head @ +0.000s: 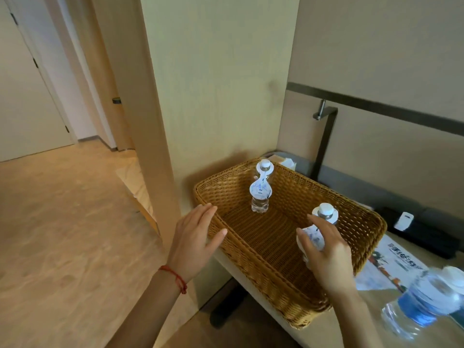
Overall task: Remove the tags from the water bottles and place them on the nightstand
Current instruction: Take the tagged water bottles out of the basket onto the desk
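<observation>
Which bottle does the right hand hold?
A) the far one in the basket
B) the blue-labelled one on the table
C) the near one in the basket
C: the right hand wraps the near bottle in the basket; the far bottle stands untouched.

Leaflet (391,262) flat by wicker basket (288,249), black remote (426,234) behind, tissue box (286,160) at wall.

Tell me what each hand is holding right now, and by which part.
The right hand grips the nearer water bottle in the basket around its body, over the hanging tag. The left hand holds nothing.
</observation>
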The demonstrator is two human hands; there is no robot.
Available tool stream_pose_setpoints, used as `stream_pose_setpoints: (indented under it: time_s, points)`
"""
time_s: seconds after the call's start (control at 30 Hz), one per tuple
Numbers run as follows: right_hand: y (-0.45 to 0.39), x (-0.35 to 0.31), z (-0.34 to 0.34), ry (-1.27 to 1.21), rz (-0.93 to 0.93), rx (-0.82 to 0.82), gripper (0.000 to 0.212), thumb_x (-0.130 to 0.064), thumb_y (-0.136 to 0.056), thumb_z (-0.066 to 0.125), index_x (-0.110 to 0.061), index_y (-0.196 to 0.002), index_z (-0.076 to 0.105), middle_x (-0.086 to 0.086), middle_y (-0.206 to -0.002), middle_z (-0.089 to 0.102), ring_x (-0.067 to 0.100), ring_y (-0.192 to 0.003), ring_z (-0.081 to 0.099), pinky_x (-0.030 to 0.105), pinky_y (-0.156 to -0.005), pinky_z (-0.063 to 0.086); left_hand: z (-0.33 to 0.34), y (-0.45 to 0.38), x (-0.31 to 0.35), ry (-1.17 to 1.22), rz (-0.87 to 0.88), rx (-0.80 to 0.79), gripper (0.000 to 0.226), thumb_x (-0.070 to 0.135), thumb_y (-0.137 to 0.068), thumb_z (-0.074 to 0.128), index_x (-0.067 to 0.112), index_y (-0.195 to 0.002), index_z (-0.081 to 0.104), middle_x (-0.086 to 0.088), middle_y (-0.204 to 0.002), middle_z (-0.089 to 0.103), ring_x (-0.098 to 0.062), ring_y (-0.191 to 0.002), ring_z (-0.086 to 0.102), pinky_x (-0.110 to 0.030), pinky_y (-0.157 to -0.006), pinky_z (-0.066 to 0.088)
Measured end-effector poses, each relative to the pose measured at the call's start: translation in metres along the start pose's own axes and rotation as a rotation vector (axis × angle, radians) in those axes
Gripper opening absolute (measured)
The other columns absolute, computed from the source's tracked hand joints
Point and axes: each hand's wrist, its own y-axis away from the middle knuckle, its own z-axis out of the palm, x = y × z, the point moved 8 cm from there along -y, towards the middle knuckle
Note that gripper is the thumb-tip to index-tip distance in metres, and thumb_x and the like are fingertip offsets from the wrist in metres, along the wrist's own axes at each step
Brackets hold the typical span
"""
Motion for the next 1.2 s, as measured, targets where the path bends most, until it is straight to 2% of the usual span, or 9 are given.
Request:
stream_pose_setpoints:
  time_s: [0.13,0.23,0.47,0.57,0.7,0.77,0.83,1.03,1.2]
  points:
    - [-0.040,0.025,0.006,0.013,0.032,0.065,0.042,-0.026,-0.084,0.063,-0.011,-0.123,0.055,0.011,-0.127,0.058,0.024,-0.114,0.056,0.037,-0.090,0.050,0.028,-0.060,0.003,0.042,0.032,-0.034,0.053,0.037,-0.087,0.054,0.013,-0.133,0.043,-0.006,-0.141,0.043,-0.022,-0.133,0.035,-0.043,-0.110,0.029]
    - [-0.061,0.042,0.002,0.031,0.074,0.128,0.039,-0.025,-0.085,0.063,-0.012,-0.121,0.056,0.010,-0.125,0.059,0.013,-0.107,0.053,0.021,-0.084,0.043,0.049,-0.099,0.006,0.079,0.068,-0.064,0.053,0.040,-0.086,0.054,0.016,-0.133,0.043,-0.004,-0.140,0.044,-0.020,-0.131,0.037,-0.042,-0.110,0.030]
    - [-0.079,0.079,0.007,0.079,0.218,0.178,0.039,-0.023,-0.084,0.064,-0.011,-0.121,0.056,0.007,-0.125,0.059,0.019,-0.114,0.055,0.031,-0.092,0.044,0.106,-0.178,0.000,0.203,0.124,-0.155,0.050,0.034,-0.086,0.057,0.012,-0.129,0.047,-0.007,-0.136,0.049,-0.022,-0.127,0.043,-0.032,-0.105,0.030]
    - [-0.079,0.089,0.009,0.101,0.275,0.181,0.044,-0.024,-0.083,0.065,-0.014,-0.125,0.053,0.000,-0.125,0.056,0.013,-0.113,0.051,0.029,-0.092,0.045,0.130,-0.210,-0.005,0.262,0.156,-0.212,0.052,0.031,-0.086,0.058,0.012,-0.131,0.044,-0.008,-0.138,0.047,-0.021,-0.128,0.041,-0.027,-0.102,0.027]
    - [-0.077,0.099,0.010,0.097,0.387,0.171,0.049,-0.030,-0.079,0.067,-0.024,-0.125,0.052,-0.018,-0.116,0.050,-0.012,-0.099,0.050,0.003,-0.076,0.041,0.155,-0.251,-0.014,0.336,0.197,-0.255,0.055,0.030,-0.085,0.059,0.011,-0.134,0.041,-0.009,-0.140,0.044,-0.021,-0.130,0.037,-0.027,-0.102,0.025]
    - [-0.075,0.102,0.014,0.088,0.432,0.148,0.047,-0.035,-0.078,0.067,-0.029,-0.122,0.053,-0.024,-0.111,0.049,-0.024,-0.095,0.047,-0.004,-0.073,0.038,0.167,-0.268,-0.019,0.377,0.206,-0.281,0.055,0.028,-0.085,0.060,0.010,-0.134,0.040,-0.011,-0.141,0.043,-0.023,-0.131,0.038,-0.028,-0.102,0.026]
    - [-0.074,0.105,0.019,0.092,0.471,0.131,0.046,-0.038,-0.077,0.065,-0.030,-0.121,0.053,-0.027,-0.108,0.051,-0.025,-0.095,0.046,-0.006,-0.074,0.037,0.179,-0.279,-0.021,0.408,0.228,-0.327,0.054,0.029,-0.085,0.059,0.011,-0.133,0.042,-0.009,-0.140,0.045,-0.024,-0.129,0.040,-0.030,-0.101,0.030]
    - [-0.068,0.115,0.024,0.068,0.606,0.135,0.037,-0.026,-0.077,0.071,-0.037,-0.109,0.056,-0.023,-0.100,0.060,-0.018,-0.093,0.054,0.002,-0.070,0.044,0.203,-0.293,-0.022,0.564,0.276,-0.457,0.043,0.023,-0.081,0.066,0.013,-0.122,0.055,-0.005,-0.124,0.059,-0.016,-0.112,0.051,-0.023,-0.088,0.036]
    - [-0.069,0.120,0.028,0.050,0.621,0.158,0.038,-0.021,-0.076,0.072,-0.032,-0.109,0.057,-0.021,-0.101,0.061,-0.019,-0.094,0.053,0.001,-0.071,0.044,0.222,-0.301,-0.023,0.646,0.238,-0.509,0.031,0.025,-0.076,0.071,0.012,-0.103,0.063,-0.002,-0.097,0.065,-0.014,-0.090,0.056,-0.012,-0.067,0.035]
